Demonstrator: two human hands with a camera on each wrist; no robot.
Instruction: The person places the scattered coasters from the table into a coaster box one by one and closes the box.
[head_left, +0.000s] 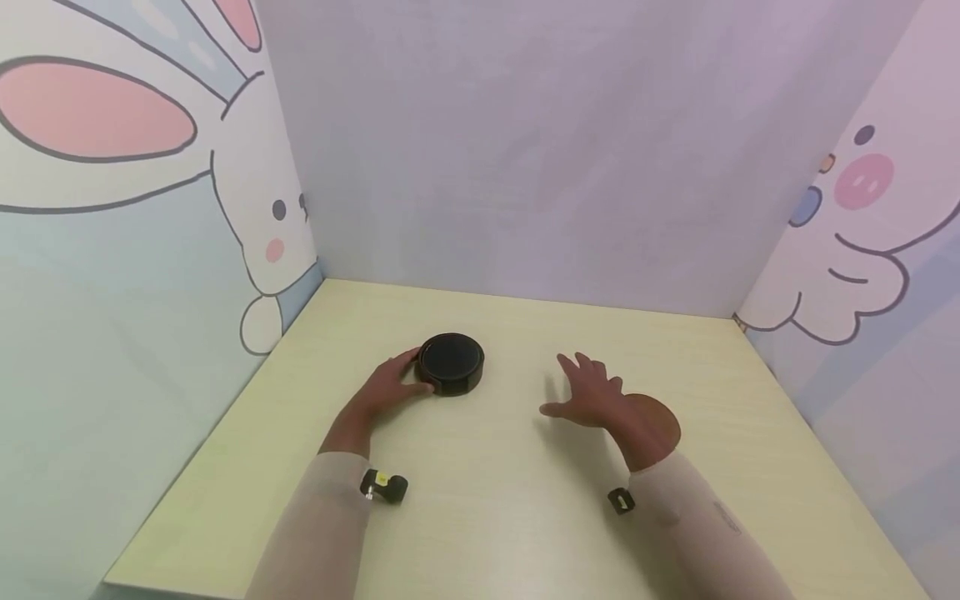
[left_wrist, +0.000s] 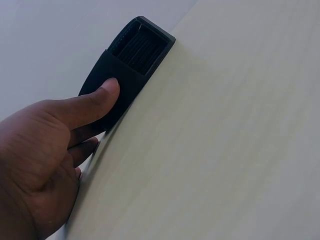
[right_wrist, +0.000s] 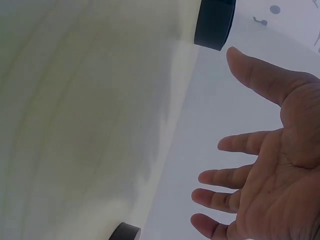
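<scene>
A round black coaster holder [head_left: 451, 364] sits on the table left of centre. My left hand [head_left: 387, 386] grips its left side, thumb at the near edge and fingers round the far side. In the left wrist view, the thumb presses the wall of the holder [left_wrist: 127, 75], beside a side opening that shows thin dark layers. My right hand [head_left: 590, 395] is held over the table to the right, fingers spread and nothing in them. Partly hidden under the right wrist lies a round brown coaster [head_left: 660, 421].
The pale wooden table [head_left: 480, 500] meets a plain back wall [head_left: 510, 167]. Side walls with cartoon animals [head_left: 270, 208] bound it left and right. A small black device [head_left: 384, 486] is at the left cuff, another [head_left: 621, 500] at the right.
</scene>
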